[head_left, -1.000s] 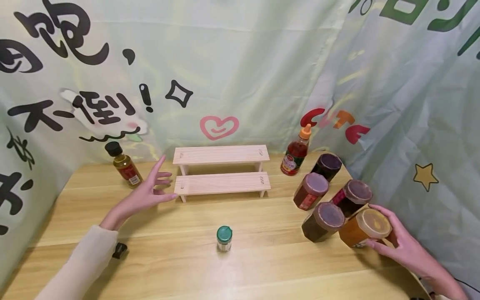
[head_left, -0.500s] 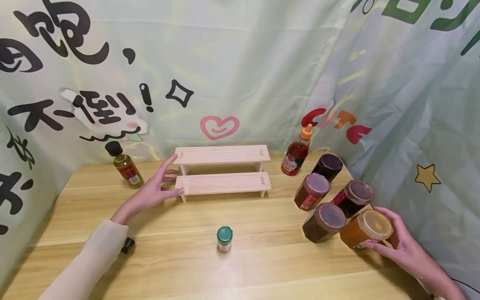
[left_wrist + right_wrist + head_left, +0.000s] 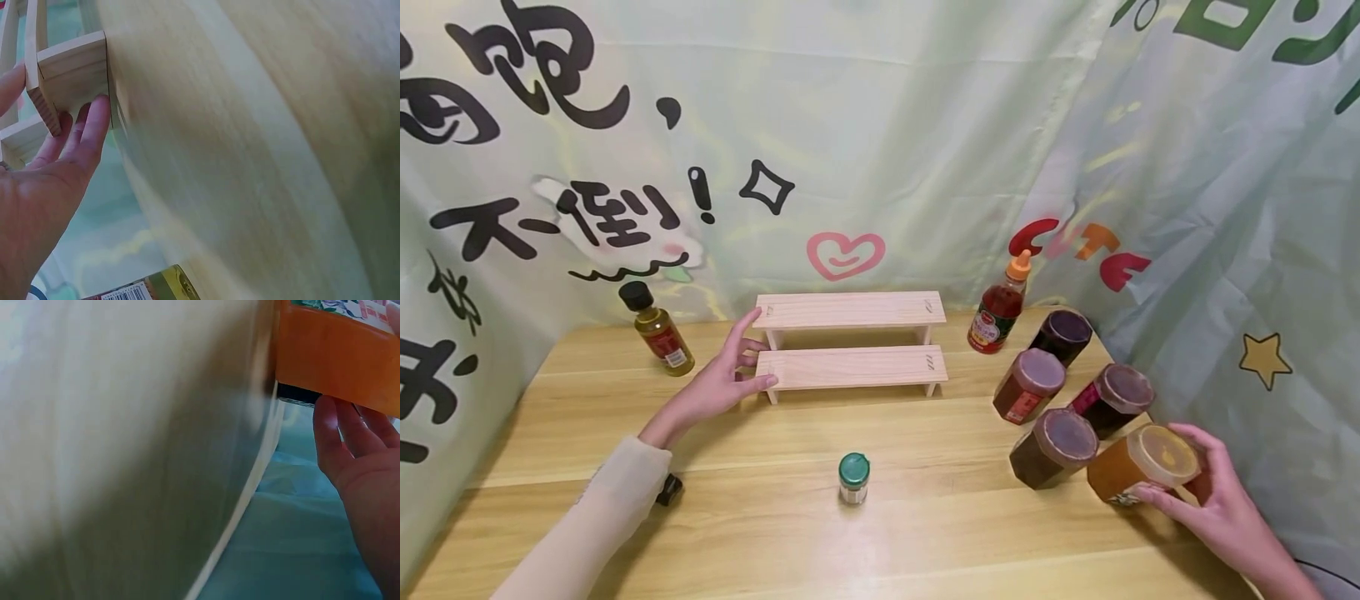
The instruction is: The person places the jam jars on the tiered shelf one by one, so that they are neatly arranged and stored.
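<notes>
A two-tier pale wooden rack (image 3: pixel 850 367) stands at the back middle of the table. My left hand (image 3: pixel 718 379) grips its left end, thumb on top of the lower tier and the index finger up at the upper tier. In the left wrist view the other fingers (image 3: pixel 90 128) bend against the rack's end board (image 3: pixel 75 72). At the right, my right hand (image 3: pixel 1210 492) holds a jar of orange contents (image 3: pixel 1112 471) with a translucent lid, fingers behind it and thumb in front. In the right wrist view this orange jar (image 3: pixel 337 362) shows a flowered label.
Several dark jars (image 3: pixel 1054 450) stand close beside the orange one. A red sauce bottle (image 3: pixel 996 312) with an orange cap is behind them. An oil bottle (image 3: pixel 662 337) stands left of the rack, and a green-capped shaker (image 3: pixel 853 479) front middle. Printed cloth (image 3: pixel 910 167) hangs behind.
My left hand has moved right from beside the rack and taken hold of its left end. The right hand stays on the orange jar. The head view has shifted slightly.
</notes>
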Demonstrator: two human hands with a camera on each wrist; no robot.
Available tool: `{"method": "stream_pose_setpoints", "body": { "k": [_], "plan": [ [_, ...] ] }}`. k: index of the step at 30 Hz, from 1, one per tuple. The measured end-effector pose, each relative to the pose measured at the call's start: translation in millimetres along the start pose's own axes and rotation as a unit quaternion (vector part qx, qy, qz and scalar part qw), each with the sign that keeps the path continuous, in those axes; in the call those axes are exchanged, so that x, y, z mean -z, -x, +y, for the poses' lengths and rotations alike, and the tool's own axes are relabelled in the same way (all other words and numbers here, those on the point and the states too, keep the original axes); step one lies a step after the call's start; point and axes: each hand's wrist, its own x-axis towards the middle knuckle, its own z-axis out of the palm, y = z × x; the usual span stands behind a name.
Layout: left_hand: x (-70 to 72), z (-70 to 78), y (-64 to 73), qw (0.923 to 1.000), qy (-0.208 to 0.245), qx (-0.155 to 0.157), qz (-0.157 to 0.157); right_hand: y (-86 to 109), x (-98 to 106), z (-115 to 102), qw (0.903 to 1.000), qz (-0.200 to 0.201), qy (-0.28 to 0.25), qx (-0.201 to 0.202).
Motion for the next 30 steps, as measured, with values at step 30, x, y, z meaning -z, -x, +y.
{"method": "stream_pose_setpoints", "body": {
  "k": [30],
  "plan": [
    [1.1, -2.1, 2.8, 0.9977, 0.062, 0.022, -0.018, -32.6, 7, -75, 0.9790, 0.141, 0.148, -0.009]
  ]
}}
